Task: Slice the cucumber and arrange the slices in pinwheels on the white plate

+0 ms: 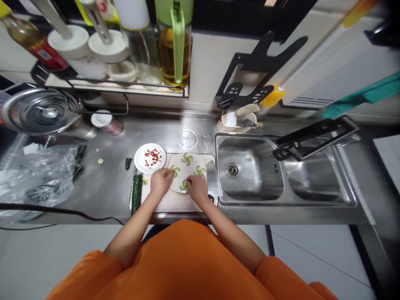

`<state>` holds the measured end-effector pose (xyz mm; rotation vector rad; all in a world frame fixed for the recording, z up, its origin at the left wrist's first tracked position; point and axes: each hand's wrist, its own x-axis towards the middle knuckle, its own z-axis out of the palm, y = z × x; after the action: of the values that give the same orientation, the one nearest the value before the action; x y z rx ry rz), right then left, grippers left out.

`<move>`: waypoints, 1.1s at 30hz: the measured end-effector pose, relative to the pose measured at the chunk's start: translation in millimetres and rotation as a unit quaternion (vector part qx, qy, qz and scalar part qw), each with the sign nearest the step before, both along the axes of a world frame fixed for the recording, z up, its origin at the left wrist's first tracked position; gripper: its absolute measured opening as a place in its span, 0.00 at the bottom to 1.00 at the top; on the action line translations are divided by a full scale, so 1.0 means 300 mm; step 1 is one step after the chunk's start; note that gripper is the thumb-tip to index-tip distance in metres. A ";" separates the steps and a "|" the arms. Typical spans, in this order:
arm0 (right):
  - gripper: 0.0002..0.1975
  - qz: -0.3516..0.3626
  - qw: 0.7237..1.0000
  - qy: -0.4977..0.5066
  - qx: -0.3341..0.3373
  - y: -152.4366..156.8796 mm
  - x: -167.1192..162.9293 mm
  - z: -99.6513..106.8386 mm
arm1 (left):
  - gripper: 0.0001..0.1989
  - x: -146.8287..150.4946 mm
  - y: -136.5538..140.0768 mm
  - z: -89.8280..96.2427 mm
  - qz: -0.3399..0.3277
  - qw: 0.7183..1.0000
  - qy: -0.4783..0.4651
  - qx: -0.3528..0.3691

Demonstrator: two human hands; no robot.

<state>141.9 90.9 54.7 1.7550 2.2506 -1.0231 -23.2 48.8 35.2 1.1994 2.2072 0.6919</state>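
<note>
A squarish white plate lies on a pale cutting board, with green cucumber slices laid on it in several pinwheel shapes. My left hand is closed, its fingertips pinched together at the left pinwheel. Over the plate's lower right, my right hand is also closed, fingertips down beside the lowest pinwheel. Whatever either pinch holds is too small to make out. Small red pieces are scattered on a round white dish left of the plate. A dark green cucumber lies along the board's left edge.
A broad knife blade lies between the plate and the double steel sink. A faucet reaches over the sink. Plastic bags and a lidded pot sit left. Above, a rack carries bottles and jars.
</note>
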 end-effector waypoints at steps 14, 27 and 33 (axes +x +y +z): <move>0.17 0.075 0.995 0.037 0.055 0.045 -0.112 -0.035 | 0.11 0.003 0.026 -0.013 -0.031 0.998 0.012 -0.058; 0.18 0.084 0.994 0.034 0.059 0.042 -0.133 -0.074 | 0.10 -0.009 0.047 -0.002 -0.040 0.996 0.023 -0.083; 0.17 0.079 0.995 0.028 0.051 0.044 -0.141 -0.069 | 0.10 -0.013 0.048 -0.002 -0.039 0.996 0.030 -0.070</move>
<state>99.6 104.0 34.1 1.5718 2.4697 -0.9532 -27.0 63.2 34.8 1.2414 2.2046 0.4670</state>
